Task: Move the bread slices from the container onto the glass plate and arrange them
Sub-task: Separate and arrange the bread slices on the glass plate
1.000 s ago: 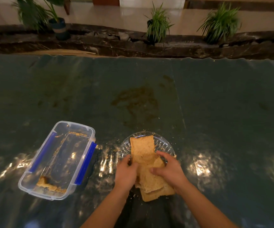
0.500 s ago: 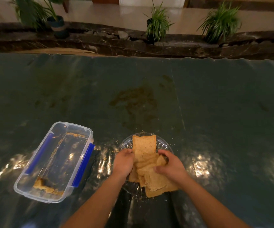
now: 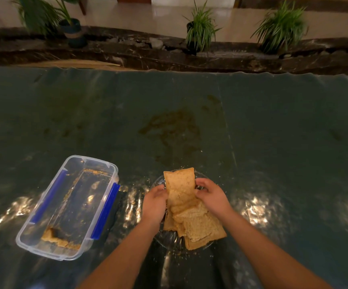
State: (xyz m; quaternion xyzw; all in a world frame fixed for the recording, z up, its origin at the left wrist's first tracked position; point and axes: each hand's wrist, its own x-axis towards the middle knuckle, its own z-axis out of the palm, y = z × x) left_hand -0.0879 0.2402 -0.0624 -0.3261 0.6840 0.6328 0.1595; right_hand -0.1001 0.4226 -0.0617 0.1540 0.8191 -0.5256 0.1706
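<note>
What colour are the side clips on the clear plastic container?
Blue: the clips run along both long sides of the container, clearest in the head view, the only one.

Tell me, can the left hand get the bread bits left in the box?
Probably yes. The box has no lid on and sits just beside the left hand, nothing between them. The bits lie at its near end. But that hand is busy with the slices.

Bread slices (image 3: 189,207): golden-brown, speckled. Plate (image 3: 158,181): clear glass. Container (image 3: 43,245), left of the plate: clear plastic with blue clips (image 3: 106,211), tan crumbs inside. Table cover (image 3: 273,126): dark green, brownish stain beyond the plate.
</note>
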